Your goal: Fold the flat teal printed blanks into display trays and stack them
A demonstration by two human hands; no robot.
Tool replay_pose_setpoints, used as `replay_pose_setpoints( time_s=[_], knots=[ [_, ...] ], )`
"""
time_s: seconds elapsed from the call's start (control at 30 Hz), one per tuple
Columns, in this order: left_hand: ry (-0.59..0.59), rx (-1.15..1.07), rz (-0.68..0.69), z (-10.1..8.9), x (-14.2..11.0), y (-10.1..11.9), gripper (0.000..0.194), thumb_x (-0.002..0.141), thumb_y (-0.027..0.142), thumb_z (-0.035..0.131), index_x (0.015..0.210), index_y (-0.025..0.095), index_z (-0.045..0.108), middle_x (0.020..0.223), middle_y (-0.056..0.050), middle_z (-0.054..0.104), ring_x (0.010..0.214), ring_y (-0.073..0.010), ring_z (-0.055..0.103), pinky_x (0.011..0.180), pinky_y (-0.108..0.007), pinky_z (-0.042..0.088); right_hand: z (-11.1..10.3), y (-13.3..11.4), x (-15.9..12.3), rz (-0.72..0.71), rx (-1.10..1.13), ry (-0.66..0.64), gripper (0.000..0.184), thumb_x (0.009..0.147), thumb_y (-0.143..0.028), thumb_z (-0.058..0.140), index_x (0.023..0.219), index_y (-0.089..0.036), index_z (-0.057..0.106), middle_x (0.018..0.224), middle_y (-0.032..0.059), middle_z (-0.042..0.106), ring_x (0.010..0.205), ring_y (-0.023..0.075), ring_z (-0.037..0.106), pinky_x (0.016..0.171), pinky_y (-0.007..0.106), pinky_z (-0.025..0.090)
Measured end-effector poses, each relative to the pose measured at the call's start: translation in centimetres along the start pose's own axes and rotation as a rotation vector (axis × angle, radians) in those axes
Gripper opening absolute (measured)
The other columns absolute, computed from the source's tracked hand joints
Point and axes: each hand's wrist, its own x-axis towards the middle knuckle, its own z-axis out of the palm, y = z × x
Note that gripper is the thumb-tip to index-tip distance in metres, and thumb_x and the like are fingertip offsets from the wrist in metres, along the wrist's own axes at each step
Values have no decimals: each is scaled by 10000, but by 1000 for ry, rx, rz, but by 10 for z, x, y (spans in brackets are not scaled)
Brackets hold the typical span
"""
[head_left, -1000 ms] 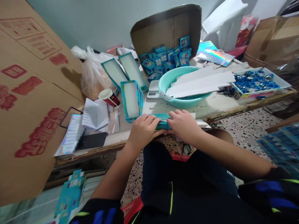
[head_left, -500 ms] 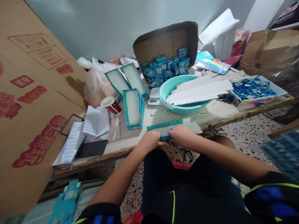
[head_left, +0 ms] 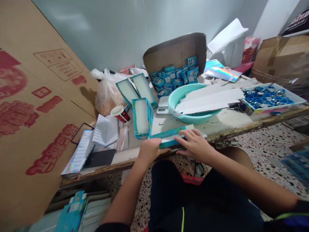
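A long, shallow teal cardboard box (head_left: 172, 132) with a pale inside lies near the table's front edge. My left hand (head_left: 149, 150) is closed round its left end, thumb along the near side. Over the right part of the same box, my right hand (head_left: 195, 145) has its fingers across the top and its thumb low at the near side; a white flap shows past it. Just behind stands a nested stack of teal box trays (head_left: 142, 117). Two more teal trays, one of them a tray (head_left: 145, 88) leaning back, stand behind that stack.
A turquoise basin (head_left: 176, 114) holds white card strips (head_left: 212, 100). Behind it, an open carton (head_left: 173, 48) contains small blue boxes. Blue-and-silver round pieces fill a tray (head_left: 263, 96) at right. A paper cup (head_left: 123, 116), notebook (head_left: 105, 132) and large carton (head_left: 55, 129) are left.
My right hand's fingers have straightened and spread over the box, where they were curled at its near edge. My left hand still grips the left end. The view has shifted slightly.
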Motion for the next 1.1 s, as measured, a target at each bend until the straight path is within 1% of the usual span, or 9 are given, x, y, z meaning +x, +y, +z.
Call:
replay_pose_setpoints(
  time_s=[0.17,0.27,0.33,0.4,0.5,0.6,0.83,1.0,1.1],
  knots=[
    [356,-808,-295,5,-42,-11,656,579,829,746,719,197,638,632,7,615,594,-161,549,607,-279,456,-28,5,-31,384,224,677,703,887,-463,742,1505,-341,430,1491,114,484,1392,360,471,1160,597,376],
    [108,-1252,-267,23,-53,23,772,596,888,692,920,188,712,765,-37,721,654,-200,638,646,-315,536,-26,-7,-27,347,836,525,804,976,-646,524,1627,-352,155,1516,129,481,1382,320,512,1091,540,497],
    [-244,-1287,-123,32,-52,53,709,753,793,668,1055,155,738,932,-100,771,841,-271,711,784,-370,580,-22,-18,-20,318,1099,449,801,990,-692,442,1632,-382,77,1549,114,458,1356,296,545,1046,496,542],
    [-334,-1262,-20,37,-47,77,645,894,694,583,1208,145,713,1142,-145,759,1088,-333,696,964,-430,557,-22,-28,-13,421,1142,489,826,994,-652,477,1631,-402,14,1613,97,379,1388,286,515,1084,489,515],
    [-34,-1226,-48,39,-40,92,660,967,567,563,1522,224,463,1484,-139,585,1368,-329,553,1142,-457,456,-26,-31,-9,597,1037,504,761,1023,-557,461,1635,-388,41,1595,95,392,1404,273,483,1140,484,454],
    [210,-1154,-16,40,-30,92,831,946,460,654,1622,250,220,1601,-141,451,1451,-293,471,1208,-436,389,-26,-27,-11,581,980,255,482,1053,-501,383,1479,-306,492,1396,108,554,1301,276,539,1123,454,450],
    [431,-1351,-244,75,-9,113,425,904,570,666,1102,195,664,1097,-73,740,1023,-229,685,966,-370,542,5,-33,-30,709,1088,289,397,1028,-542,443,1299,-275,555,1166,76,632,1058,234,599,956,373,503],
    [369,-1558,-476,108,-9,121,483,884,661,619,951,182,638,893,-44,718,831,-196,670,795,-328,546,19,-33,-38,805,1006,321,485,1003,-596,463,711,-218,547,894,47,543,835,198,538,793,335,468],
    [396,-1501,-504,112,-9,118,426,870,597,673,974,193,590,862,-13,680,799,-167,644,754,-288,515,24,-31,-40,883,1055,245,461,943,-607,568,696,-236,455,693,-25,429,650,156,440,635,293,412]
  ],
)
